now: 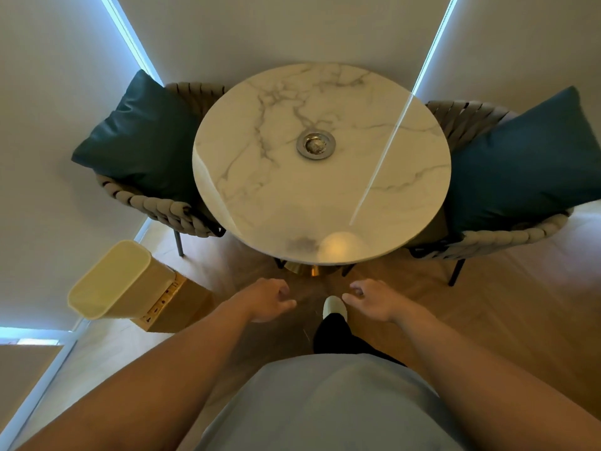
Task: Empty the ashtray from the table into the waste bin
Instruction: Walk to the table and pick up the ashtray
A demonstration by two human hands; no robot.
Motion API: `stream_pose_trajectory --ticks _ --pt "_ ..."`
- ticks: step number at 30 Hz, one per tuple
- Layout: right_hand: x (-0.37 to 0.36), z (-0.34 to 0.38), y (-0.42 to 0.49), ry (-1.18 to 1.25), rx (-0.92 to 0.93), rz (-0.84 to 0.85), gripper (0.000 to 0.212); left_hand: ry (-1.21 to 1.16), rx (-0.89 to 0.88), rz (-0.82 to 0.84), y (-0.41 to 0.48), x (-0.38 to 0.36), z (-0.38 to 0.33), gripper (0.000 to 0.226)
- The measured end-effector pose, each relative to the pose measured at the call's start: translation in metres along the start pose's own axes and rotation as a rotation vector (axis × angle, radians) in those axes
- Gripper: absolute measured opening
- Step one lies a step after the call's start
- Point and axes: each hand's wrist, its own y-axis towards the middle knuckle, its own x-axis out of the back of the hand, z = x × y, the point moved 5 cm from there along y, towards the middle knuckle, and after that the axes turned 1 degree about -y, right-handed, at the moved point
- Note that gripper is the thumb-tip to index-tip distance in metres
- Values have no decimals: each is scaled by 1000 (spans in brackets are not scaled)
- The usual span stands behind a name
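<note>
A round metal ashtray (315, 144) with grey ash in its bowl sits near the middle of the round white marble table (286, 203). A cream plastic waste bin (120, 281) stands on the floor to the left of the table, beside a cardboard box. My left hand (268, 299) and my right hand (369, 299) hover low in front of the table's near edge, both empty with fingers loosely curled and apart. Each hand is well short of the ashtray.
Two woven chairs with dark teal cushions (140, 135) (527, 161) flank the table left and right. A cardboard box (177, 307) lies against the bin. My foot in a white shoe (335, 307) stands on the wooden floor between my hands. Pale walls close in behind.
</note>
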Motion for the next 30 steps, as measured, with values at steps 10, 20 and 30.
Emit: stream_pose_trajectory --ticks 10,20,30 --pt "95 17 75 -80 97 60 66 -72 35 -12 80 73 -43 45" --pt "160 31 134 -95 141 67 68 -66 102 -11 127 131 -54 50" --pt "201 70 178 -77 70 5 65 -60 26 26 181 197 -35 50"
